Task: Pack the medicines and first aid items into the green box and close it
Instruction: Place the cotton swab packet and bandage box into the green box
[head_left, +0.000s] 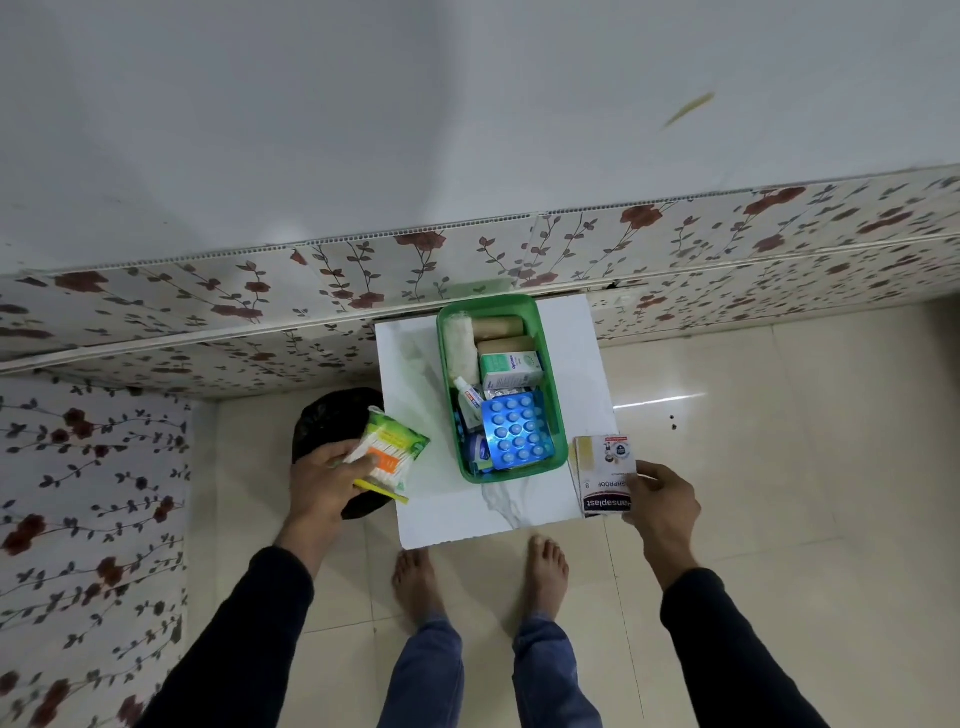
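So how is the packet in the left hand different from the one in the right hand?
The cotton bud packet in the left hand is a green and yellow see-through pouch showing white sticks; the plaster packet in the right hand is a flat white card with a dark red band. The pouch looks puffier and is held left of the green box; the card is held to its right. Both are still outside the box.

Small white marble-look table (566, 364), pushed against floral wall panel at 12 o'clock. Only thing sitting directly on top: green box (549, 374), no lid on, roughly centre, long side running 12 to 6. Bare tabletop at 9 and 3 o'clock of box, grey veining showing at 6. Table stands on glossy cream floor tiles (779, 441).
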